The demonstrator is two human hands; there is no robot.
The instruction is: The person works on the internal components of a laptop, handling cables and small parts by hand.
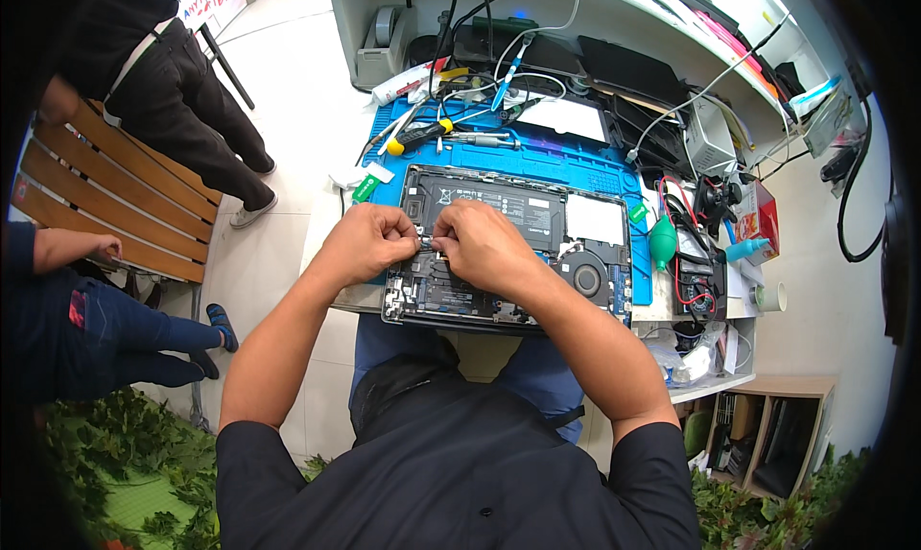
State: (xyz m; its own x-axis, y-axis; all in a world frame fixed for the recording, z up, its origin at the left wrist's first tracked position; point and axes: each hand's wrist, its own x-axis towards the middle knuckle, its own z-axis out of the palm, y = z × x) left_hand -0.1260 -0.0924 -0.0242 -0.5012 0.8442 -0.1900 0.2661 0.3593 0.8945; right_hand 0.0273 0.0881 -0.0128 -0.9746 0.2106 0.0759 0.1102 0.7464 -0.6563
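An opened laptop lies on a blue work mat, its inner parts exposed. My left hand is at its left side, thumb and index finger pinched together. Close beside it, my right hand bends over the laptop with its fingertips pressed together. Both sets of fingertips nearly meet at a small spot near the left edge; whatever is between them is too small to make out. A black battery with printed labels sits beyond my right hand. To the right are a round fan and a white rectangular pad.
Behind the laptop lie a yellow-and-black handled tool, a blue brush and tangled cables. A green blower bulb and a black meter with red leads stand at right. Two people are at left near a wooden bench.
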